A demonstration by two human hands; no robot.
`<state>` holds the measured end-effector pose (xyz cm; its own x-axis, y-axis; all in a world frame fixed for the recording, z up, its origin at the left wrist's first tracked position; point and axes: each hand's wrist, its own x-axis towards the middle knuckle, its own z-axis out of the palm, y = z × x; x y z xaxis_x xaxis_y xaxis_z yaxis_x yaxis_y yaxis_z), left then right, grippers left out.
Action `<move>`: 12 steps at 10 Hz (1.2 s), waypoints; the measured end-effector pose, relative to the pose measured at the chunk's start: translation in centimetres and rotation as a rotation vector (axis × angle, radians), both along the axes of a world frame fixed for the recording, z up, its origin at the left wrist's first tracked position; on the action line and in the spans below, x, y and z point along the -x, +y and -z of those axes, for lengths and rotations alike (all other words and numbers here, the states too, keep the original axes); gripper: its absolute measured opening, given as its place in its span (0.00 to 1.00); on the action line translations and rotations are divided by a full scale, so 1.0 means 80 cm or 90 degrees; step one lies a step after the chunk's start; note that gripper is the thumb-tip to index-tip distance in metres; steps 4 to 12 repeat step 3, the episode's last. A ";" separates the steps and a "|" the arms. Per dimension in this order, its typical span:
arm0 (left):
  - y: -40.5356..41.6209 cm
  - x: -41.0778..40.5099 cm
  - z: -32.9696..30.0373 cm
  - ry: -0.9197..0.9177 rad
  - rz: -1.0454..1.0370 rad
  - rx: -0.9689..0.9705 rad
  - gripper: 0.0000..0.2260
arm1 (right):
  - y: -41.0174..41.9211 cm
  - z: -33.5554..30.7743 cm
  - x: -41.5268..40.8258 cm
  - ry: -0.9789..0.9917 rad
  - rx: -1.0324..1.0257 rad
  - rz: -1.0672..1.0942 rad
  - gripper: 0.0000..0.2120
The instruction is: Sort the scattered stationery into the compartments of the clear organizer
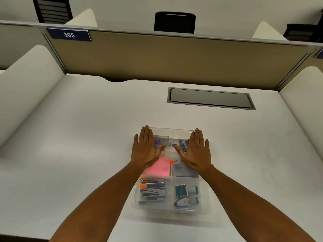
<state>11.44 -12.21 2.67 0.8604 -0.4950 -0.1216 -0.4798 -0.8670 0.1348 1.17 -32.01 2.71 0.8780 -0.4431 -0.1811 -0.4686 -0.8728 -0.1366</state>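
Note:
The clear organizer sits on the white desk in front of me, its compartments holding stationery. Staplers fill the near left one. Teal tape dispensers and a staple remover lie in the near right one. Pink sticky notes occupy the middle left, a grey packet the middle right. Dark binder clips are at the far right, small boxes at the far left. My left hand and my right hand hover flat, palms down, over the far half, holding nothing.
A grey cable hatch is set into the desk at the back right. A tan partition with a "305" sign closes the back, and white side dividers stand left and right. A black chair is beyond the partition.

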 end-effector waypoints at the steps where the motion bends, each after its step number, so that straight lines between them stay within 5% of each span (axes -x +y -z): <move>1: -0.002 -0.001 -0.003 0.012 0.002 -0.006 0.45 | -0.003 -0.006 -0.004 0.014 -0.004 -0.003 0.55; 12: -0.003 -0.006 -0.012 -0.018 0.034 -0.021 0.47 | -0.001 -0.018 -0.008 0.024 0.014 -0.020 0.55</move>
